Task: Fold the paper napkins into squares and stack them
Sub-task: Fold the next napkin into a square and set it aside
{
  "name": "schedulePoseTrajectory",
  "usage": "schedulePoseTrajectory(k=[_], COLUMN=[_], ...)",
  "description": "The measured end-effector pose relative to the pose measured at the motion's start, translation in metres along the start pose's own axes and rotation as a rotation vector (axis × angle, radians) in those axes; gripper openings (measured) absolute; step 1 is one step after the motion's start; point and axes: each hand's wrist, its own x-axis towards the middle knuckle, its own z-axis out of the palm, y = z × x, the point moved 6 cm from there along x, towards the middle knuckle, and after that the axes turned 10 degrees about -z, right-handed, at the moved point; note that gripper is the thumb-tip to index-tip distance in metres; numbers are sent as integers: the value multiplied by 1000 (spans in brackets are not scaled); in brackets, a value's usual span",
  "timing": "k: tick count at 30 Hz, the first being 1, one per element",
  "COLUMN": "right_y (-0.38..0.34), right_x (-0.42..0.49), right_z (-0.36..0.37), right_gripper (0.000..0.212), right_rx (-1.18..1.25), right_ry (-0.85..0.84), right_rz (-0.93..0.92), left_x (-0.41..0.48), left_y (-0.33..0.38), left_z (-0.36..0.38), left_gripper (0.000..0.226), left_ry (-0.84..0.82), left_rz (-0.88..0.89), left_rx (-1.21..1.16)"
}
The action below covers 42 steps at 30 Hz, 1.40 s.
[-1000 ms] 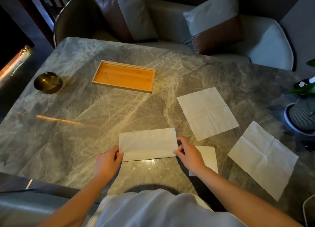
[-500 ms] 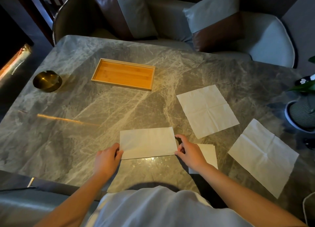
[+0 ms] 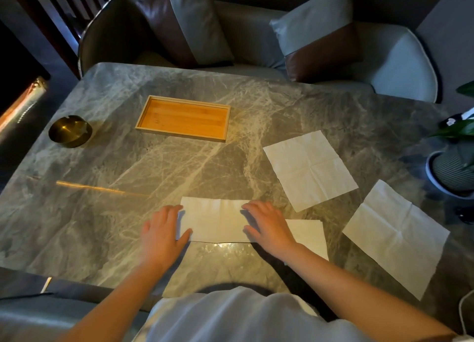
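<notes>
A white paper napkin folded in half (image 3: 216, 219) lies as a long rectangle on the marble table (image 3: 102, 182) near its front edge. My left hand (image 3: 161, 232) rests flat on its left end with fingers spread. My right hand (image 3: 268, 226) presses flat on its right end. A small folded square napkin (image 3: 309, 235) lies just right of my right hand, partly under my wrist. Two unfolded napkins lie further right, one (image 3: 309, 169) at mid-table and one (image 3: 396, 235) near the right edge.
A shallow wooden tray (image 3: 183, 118) stands at the back centre-left. A brass ashtray (image 3: 69, 131) sits at the far left. A potted plant (image 3: 454, 172) stands at the right edge. Cushioned chairs (image 3: 384, 59) line the far side.
Both hands went from pinching the near corners of the folded napkin to lying flat on its two ends, palms down.
</notes>
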Motion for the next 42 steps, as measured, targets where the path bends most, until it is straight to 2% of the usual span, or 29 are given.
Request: schedulePoseTrajectory(k=[4,8,15,23,25,28,33,39,42], right_y=[-19,-17,16,17,17,13,2,-12,-15], right_x=[12,12,-8,-9,-9,-10,-14,-24,-27], right_z=[25,42,22,22,23,24,28,38,37], right_gripper=[61,65,61,62,63,63,49,35,32], right_rx=[-78,-132,-150,-152,-156,-169,-109,31,4], right_ry=[-155,-242,-210,-220,-214,-193,-171,-314,-283], right_rz=[-30,-7,15,43,61,121,132,-17,-112], left_x=[-4,-4,4,4,3,-3,-6,0,1], left_y=[42,52,17,16,19,35,48,47,43], left_z=[23,53,40,33,27,18,29,37,38], left_gripper=[59,67,74,73,69,53,51,50,49], left_ry=[-176,-337,-313,-306,-235,-85,-202,-287,-323], left_rz=[226,184,43,10,7,139,200,236,268], left_rx=[108,253,249,241,219,87,1,101,152])
